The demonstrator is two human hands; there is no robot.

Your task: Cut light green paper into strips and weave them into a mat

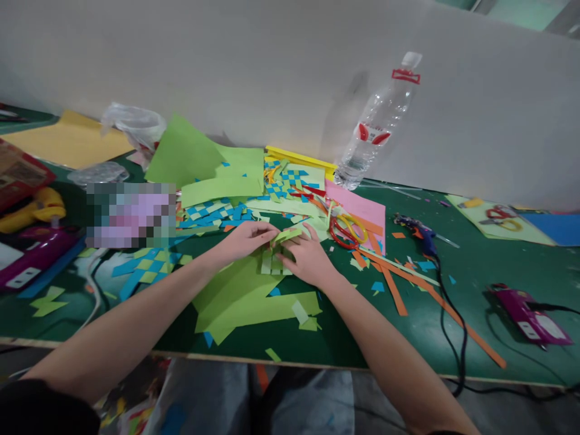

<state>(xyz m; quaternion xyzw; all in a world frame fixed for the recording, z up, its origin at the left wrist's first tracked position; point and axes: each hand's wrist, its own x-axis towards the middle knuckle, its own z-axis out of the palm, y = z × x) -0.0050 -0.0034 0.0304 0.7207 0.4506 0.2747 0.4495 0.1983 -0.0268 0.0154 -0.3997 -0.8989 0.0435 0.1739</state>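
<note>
Over the middle of the green table, my left hand (251,238) pinches the left end of a small light-green paper piece (289,234). My right hand (309,257) holds the same piece from the right, its fingers curled around and under it. Pale green paper strips (273,264) hang below my fingers; whether they join the piece I cannot tell. Green paper sheets (240,296) lie beneath my hands, with small scraps (300,312) on them. Red-and-yellow-handled scissors (347,232) rest just right of my right hand. Blue and green woven paper (151,264) lies to the left.
A plastic bottle (378,124) leans against the grey partition (254,72). On the right are orange strips (394,293), a glue gun (423,235) with a black cord, and a purple power strip (530,314). A yellow glue gun (29,211) and a white cable (95,281) lie left.
</note>
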